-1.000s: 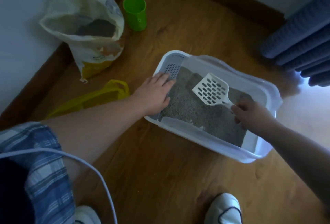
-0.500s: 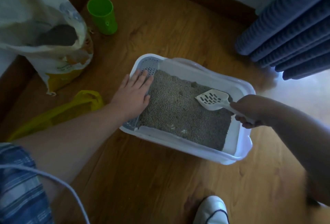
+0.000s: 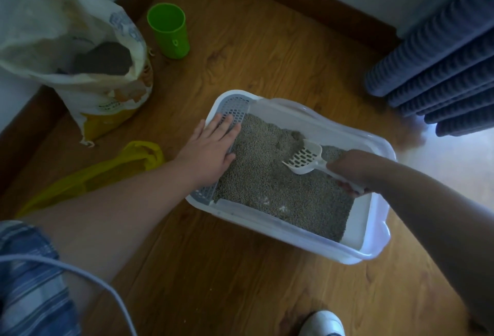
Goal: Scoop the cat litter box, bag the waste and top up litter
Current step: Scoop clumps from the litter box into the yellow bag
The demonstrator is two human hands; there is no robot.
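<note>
A white litter box point(image 3: 267, 224) sits on the wood floor, filled with grey litter point(image 3: 267, 183). My left hand point(image 3: 211, 148) rests flat on the grey grated step at the box's left end, fingers straight. My right hand point(image 3: 350, 172) grips the handle of a white slotted scoop point(image 3: 304, 157). The scoop's head is tilted down, its front edge touching the litter near the far wall. A yellow plastic bag point(image 3: 107, 172) lies flat on the floor to the left. An open litter sack point(image 3: 80, 62) stands at the far left.
A green cup point(image 3: 168, 30) stands beside the sack near the skirting board. Blue pleated curtains point(image 3: 441, 62) hang at the right. My white shoe point(image 3: 323, 323) is at the bottom edge. A cable crosses my checked shorts at the lower left.
The scoop has dropped from above the litter to its surface and moved toward the far wall. My left hand stays on the grated step.
</note>
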